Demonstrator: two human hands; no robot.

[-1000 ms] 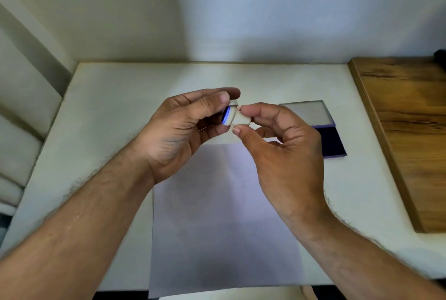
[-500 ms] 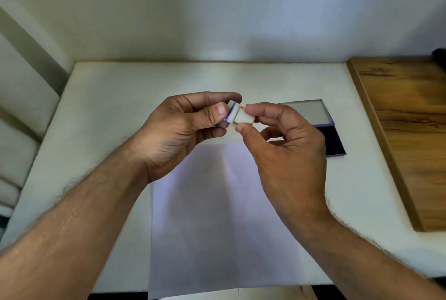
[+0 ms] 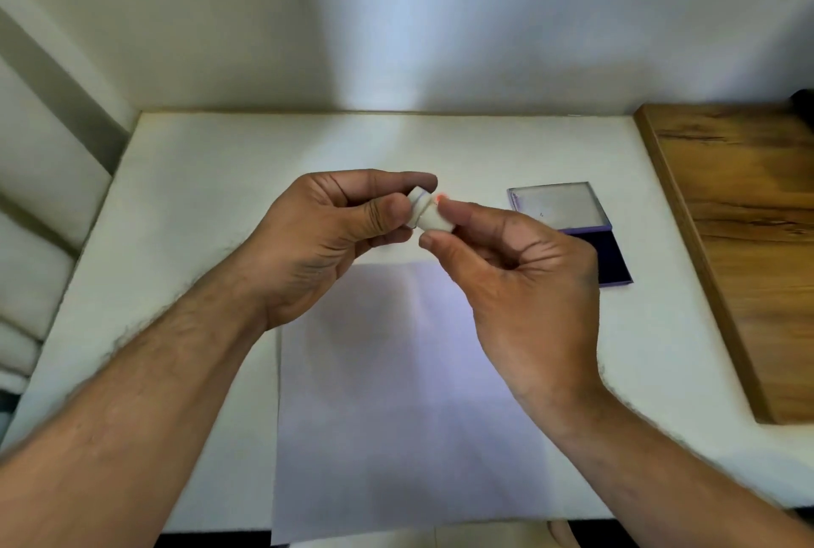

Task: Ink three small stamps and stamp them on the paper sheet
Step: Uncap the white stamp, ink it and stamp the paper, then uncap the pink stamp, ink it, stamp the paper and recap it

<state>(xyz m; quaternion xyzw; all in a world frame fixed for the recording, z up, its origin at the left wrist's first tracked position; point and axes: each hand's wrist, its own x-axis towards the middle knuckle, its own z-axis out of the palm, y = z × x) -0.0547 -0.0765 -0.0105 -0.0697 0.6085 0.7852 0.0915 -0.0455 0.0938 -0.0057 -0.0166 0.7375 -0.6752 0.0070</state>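
Since the paper sheet (image 3: 396,393) nearest the viewer shows no mark anywhere on its visible surface, none of the three impressions seems to be made yet, though the forearms cover its side edges. It lies flat on the white table (image 3: 198,203), its near edge hanging slightly past the table's front.

Above its far end, both hands meet in the air. The left hand (image 3: 326,239) pinches one small white piece (image 3: 415,204) between thumb and forefinger; the right hand (image 3: 519,283) pinches another white piece (image 3: 436,222) the same way, and the two pieces touch. A tiny orange-red spot shows where they join. Whether these are two stamps or a stamp and its cap I cannot tell.

Farther right, the ink pad (image 3: 614,256) sits open with its clear lid (image 3: 557,206) folded back, dark surface exposed. By my reading, inking and all stamping remain to be done.
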